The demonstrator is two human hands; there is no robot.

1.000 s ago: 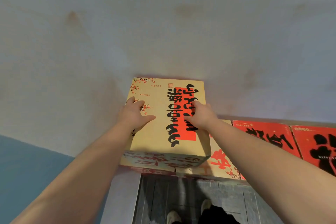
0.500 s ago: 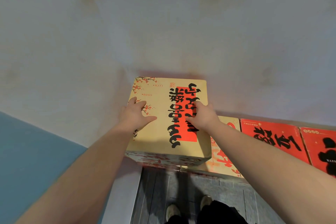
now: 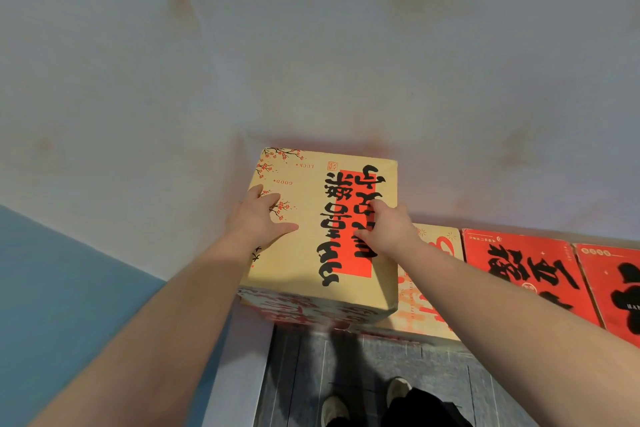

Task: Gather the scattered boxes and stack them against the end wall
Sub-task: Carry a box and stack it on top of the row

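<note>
We see a tan cardboard box (image 3: pixel 311 239) from above, printed with black brush lettering over a red panel and small plum blossoms. It sits on top of a stack, its far edge against the pale end wall (image 3: pixel 311 45), near the corner where a blue side wall (image 3: pixel 52 288) begins. Our left hand (image 3: pixel 258 218) lies flat on the box's left part, fingers spread and straight, gripping nothing. Our right hand (image 3: pixel 388 229) rests on the red panel with fingers bent down onto the lid; we cannot tell whether it presses or grips. Just right, lower boxes line the wall: a tan one (image 3: pixel 429 288), then red boxes (image 3: pixel 526 274). Below are grey floorboards (image 3: pixel 450 385) and our shoes (image 3: pixel 334 409).
</note>
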